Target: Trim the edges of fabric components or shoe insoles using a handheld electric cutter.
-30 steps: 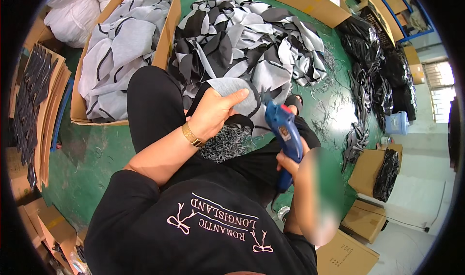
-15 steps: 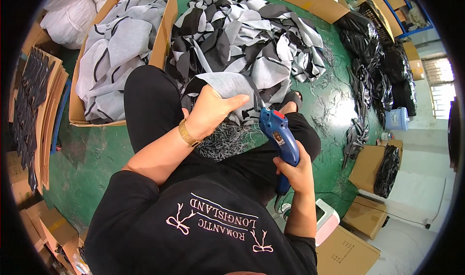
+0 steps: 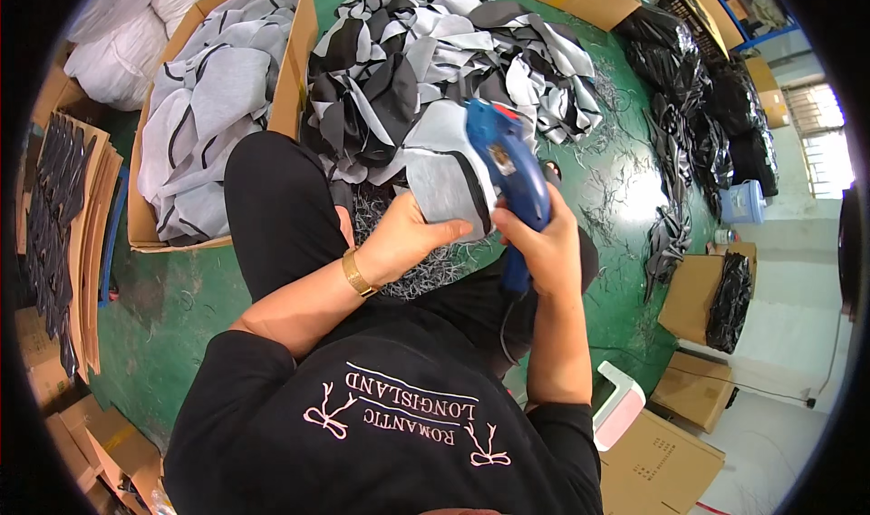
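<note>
Fabric (image 3: 439, 187), grey with a dark band (image 3: 474, 181), is in front of the lap (image 3: 439, 315); the left hand (image 3: 399, 241) pinches its near edge. The right hand (image 3: 548, 238) grips a blue handheld tool (image 3: 515, 166), probably a cutter, just beside it. If the fabric slips or folds, the cut could wander, perhaps toward the left thumb (image 3: 450, 232).

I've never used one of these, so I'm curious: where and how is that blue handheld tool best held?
Probably around the slim handle, coming from the right: the blue tool points its wider head forward, and the right hand wraps it behind that head.
</note>
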`<action>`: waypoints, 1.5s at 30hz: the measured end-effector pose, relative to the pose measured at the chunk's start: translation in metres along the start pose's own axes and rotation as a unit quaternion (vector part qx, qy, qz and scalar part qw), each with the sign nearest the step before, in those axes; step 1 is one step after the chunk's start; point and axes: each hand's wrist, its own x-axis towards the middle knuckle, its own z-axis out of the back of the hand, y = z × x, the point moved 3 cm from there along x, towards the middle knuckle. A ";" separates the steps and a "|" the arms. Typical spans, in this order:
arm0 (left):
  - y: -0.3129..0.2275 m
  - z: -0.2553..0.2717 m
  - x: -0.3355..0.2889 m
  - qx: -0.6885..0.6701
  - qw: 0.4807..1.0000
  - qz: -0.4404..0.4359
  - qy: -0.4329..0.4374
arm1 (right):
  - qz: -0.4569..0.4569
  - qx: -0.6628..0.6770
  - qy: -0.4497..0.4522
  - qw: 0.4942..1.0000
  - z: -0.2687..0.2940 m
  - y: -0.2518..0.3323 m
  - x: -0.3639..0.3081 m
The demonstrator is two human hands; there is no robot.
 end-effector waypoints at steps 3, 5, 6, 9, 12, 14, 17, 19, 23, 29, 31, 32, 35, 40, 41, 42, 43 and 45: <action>0.004 -0.004 -0.006 0.010 0.999 0.020 0.025 | 0.007 -0.096 -0.010 0.995 -0.010 0.002 0.007; -0.004 -0.003 -0.006 -0.025 0.999 0.047 0.001 | 0.031 -0.136 -0.007 0.990 -0.010 -0.001 0.006; -0.006 0.000 -0.004 -0.061 0.995 0.073 -0.023 | 0.056 -0.175 -0.004 0.983 -0.010 -0.002 0.006; -0.002 0.009 0.008 -0.103 0.991 0.075 -0.028 | -0.007 -0.070 0.031 0.997 -0.012 -0.012 0.004; -0.008 0.011 0.011 -0.136 0.989 0.053 -0.028 | -0.067 0.065 0.060 0.994 -0.007 -0.020 -0.001; -0.006 0.019 0.014 -0.148 0.986 0.069 -0.031 | -0.082 0.132 0.074 0.985 0.004 -0.027 -0.010; -0.008 0.025 0.014 -0.185 0.977 0.098 -0.028 | -0.138 0.201 0.107 0.964 0.022 -0.048 -0.030; -0.010 0.027 0.015 -0.196 0.975 0.106 -0.025 | -0.181 0.245 0.135 0.943 0.033 -0.060 -0.043; -0.016 0.027 0.015 -0.189 0.977 0.101 -0.005 | -0.229 0.253 0.156 0.927 0.039 -0.073 -0.062; -0.018 0.028 0.019 -0.123 0.989 0.083 0.021 | -0.268 0.261 0.182 0.909 0.039 -0.072 -0.069; -0.017 0.028 0.019 -0.110 0.990 0.085 0.031 | -0.267 0.237 0.193 0.914 0.040 -0.071 -0.068; -0.017 0.029 0.019 -0.105 0.991 0.079 0.038 | -0.267 0.237 0.193 0.914 0.040 -0.071 -0.068; -0.018 0.028 0.017 -0.097 0.991 0.072 0.050 | -0.267 0.233 0.204 0.912 0.038 -0.073 -0.067; -0.018 0.024 0.015 -0.101 0.991 0.073 0.058 | -0.267 0.298 0.200 0.894 0.029 -0.076 -0.068; -0.019 0.023 0.014 -0.099 0.990 0.081 0.065 | -0.267 0.298 0.199 0.895 0.026 -0.076 -0.067; -0.019 0.022 0.014 -0.097 0.989 0.089 0.073 | -0.268 0.317 0.194 0.889 0.023 -0.077 -0.066; -0.019 0.022 0.013 -0.096 0.989 0.089 0.073 | -0.269 0.337 0.189 0.883 0.020 -0.076 -0.065; -0.017 0.021 0.014 -0.110 0.987 0.086 0.074 | -0.241 0.325 0.168 0.899 0.018 -0.070 -0.056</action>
